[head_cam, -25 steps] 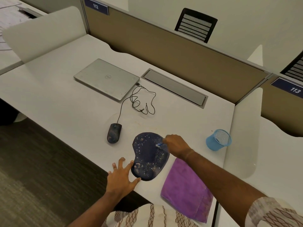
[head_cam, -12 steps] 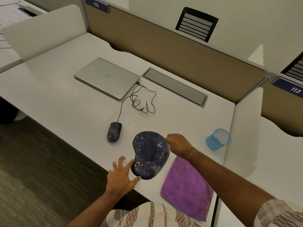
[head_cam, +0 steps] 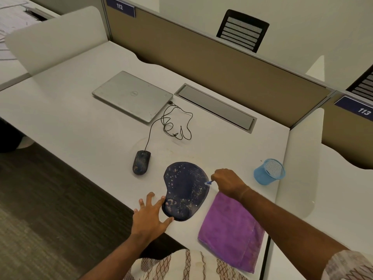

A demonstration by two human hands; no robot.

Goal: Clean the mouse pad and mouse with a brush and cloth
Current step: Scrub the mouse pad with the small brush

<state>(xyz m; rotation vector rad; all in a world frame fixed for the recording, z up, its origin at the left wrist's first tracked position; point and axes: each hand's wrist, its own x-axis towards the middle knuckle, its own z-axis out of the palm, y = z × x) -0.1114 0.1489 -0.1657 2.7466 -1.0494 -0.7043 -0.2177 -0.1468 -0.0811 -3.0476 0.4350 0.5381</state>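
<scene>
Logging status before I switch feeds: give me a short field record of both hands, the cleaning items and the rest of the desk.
left hand: fingers spread, touching the mouse pad at its near-left edge
right hand: grips a small blue brush, tip at the pad's right edge
mouse pad: dark, speckled with pale debris
mouse: left of pad, apart, untouched
cloth: purple, flat on desk, right of pad
other: closed laptop, blue mesh cup

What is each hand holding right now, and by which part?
The right hand grips a blue brush by its handle; the left hand holds nothing, fingers spread against the mouse pad.
</scene>
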